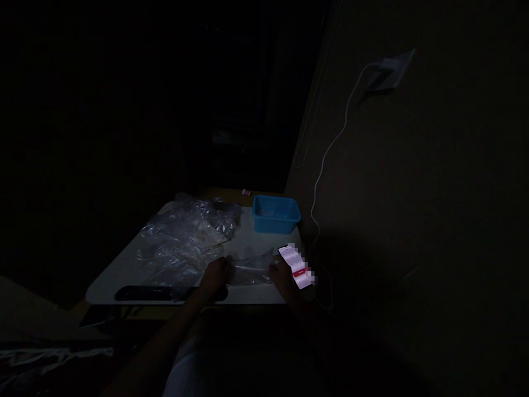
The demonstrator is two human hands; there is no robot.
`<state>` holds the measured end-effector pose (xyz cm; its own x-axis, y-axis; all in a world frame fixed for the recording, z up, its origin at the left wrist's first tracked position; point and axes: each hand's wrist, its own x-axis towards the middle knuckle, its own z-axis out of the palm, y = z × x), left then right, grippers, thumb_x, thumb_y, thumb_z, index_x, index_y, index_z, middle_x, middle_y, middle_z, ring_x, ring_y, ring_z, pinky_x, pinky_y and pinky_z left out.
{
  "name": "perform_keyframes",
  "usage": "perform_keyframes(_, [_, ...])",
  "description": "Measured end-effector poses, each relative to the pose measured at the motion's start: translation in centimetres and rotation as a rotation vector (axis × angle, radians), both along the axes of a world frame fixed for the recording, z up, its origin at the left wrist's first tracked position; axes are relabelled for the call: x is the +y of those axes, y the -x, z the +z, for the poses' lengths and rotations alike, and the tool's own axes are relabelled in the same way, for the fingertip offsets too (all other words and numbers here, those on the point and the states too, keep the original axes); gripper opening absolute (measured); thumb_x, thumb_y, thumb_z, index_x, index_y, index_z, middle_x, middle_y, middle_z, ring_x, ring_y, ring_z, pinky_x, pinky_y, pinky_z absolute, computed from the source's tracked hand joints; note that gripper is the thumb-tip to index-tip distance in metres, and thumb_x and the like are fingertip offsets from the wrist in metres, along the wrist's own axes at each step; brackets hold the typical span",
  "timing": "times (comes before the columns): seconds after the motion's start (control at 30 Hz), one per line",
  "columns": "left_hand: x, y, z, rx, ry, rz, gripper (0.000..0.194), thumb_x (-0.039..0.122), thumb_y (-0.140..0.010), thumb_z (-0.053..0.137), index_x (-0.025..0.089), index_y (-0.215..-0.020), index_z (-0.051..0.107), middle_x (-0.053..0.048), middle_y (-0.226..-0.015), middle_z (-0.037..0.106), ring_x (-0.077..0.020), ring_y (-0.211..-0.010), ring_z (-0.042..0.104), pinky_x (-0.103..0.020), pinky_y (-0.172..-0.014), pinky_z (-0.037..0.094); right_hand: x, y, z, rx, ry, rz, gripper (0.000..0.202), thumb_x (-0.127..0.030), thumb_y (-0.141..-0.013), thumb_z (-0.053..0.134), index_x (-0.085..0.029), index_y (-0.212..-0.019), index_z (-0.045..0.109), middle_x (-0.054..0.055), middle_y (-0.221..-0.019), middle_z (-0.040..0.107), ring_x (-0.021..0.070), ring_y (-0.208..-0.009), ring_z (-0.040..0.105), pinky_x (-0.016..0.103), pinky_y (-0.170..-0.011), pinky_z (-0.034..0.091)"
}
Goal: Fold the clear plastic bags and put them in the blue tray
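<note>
A clear plastic bag (250, 270) is stretched flat between my two hands, just above the white table (268, 296). My left hand (215, 274) grips its left end with closed fingers. At the bag's right end, my right hand (281, 272) is closed on it too. Right beside that hand is a phone (294, 263) with a lit screen, partly blurred out. A loose heap of clear plastic bags (185, 231) covers the left part of the table, close to my left hand. The room is dark, so single fingers are hard to make out.
At the table's back right stands a blue plastic basin (275, 223). A small pinkish item (246, 193) lies behind it. Along the front edge runs a long black slot (152, 293). A white cable (323, 160) hangs from a wall socket (390, 71) on the right.
</note>
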<state>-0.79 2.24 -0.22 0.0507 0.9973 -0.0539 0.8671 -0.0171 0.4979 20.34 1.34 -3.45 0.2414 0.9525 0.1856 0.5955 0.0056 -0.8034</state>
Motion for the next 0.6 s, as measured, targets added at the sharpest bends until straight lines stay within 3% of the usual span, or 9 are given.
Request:
perform_keyframes(0.3, [-0.5,-0.1,0.5,-0.043,0.02,0.009,0.026,0.03,-0.082,0.038,0.014,-0.073,0.057,-0.006,-0.068,0.065,-0.0133,-0.061,0.06,-0.019,-0.051,0.035,-0.1,-0.2,0.0,-0.002,-0.048,0.021,0.028,-0.018,-0.066,0.045,-0.019,-0.091,0.058,0.001,-0.07,0.061,0.0164,-0.067,0.058,0.024,-0.055,0.043])
perform_keyframes(0.47, [-0.8,0.1,0.2,-0.099,-0.011,0.021,0.022,0.029,-0.081,0.039,0.014,-0.082,0.055,-0.006,-0.076,0.066,-0.0142,-0.068,0.061,-0.019,-0.053,0.037,-0.5,-0.1,0.4,0.014,-0.011,0.047,0.031,-0.018,-0.067,0.042,-0.016,-0.094,0.056,0.002,-0.069,0.06,0.017,-0.067,0.058,0.024,-0.055,0.042])
perform_keyframes(0.6, [-1.0,0.4,-0.4,-0.21,-0.053,0.047,0.025,0.032,-0.082,0.037,0.015,-0.092,0.052,-0.004,-0.07,0.064,-0.0144,-0.063,0.061,-0.02,-0.052,0.04,-1.0,-0.1,0.8,-0.014,-0.017,0.039,0.032,-0.019,-0.067,0.042,-0.015,-0.094,0.057,0.003,-0.072,0.06,0.017,-0.069,0.057,0.024,-0.058,0.042])
